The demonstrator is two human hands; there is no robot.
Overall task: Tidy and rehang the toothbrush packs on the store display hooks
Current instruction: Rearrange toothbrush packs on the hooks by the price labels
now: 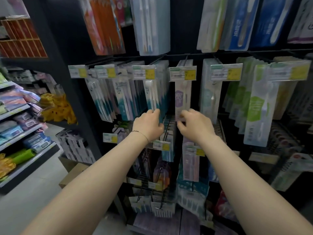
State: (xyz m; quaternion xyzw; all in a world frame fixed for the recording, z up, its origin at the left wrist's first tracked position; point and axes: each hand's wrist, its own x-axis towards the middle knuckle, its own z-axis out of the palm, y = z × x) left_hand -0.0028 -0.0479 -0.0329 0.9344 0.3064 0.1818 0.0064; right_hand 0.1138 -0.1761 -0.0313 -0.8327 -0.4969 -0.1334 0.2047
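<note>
i'm looking at a dark store display [188, 53] crowded with hanging toothbrush packs, each hook carrying a white and yellow price tag [183, 73] at its tip. my left hand [148, 125] is reaching up to the teal and white packs [155, 92] in the middle row, its fingers curling around the bottom edge of that stack and pinching it. a thin bracelet [140, 133] is sitting on that wrist. my right hand [196, 126] is just beside it, fingers bent and closing on the lower end of the purple pack [183, 97], which is hanging alone on its hook between the teal stack and a pale pack [210, 97] to the right. the two hands are near each other but apart. more packs are hanging on the rows above and below, and green ones [259, 106] are filling the hooks farther right. shelves of other goods [15, 116] are standing off to the left.
</note>
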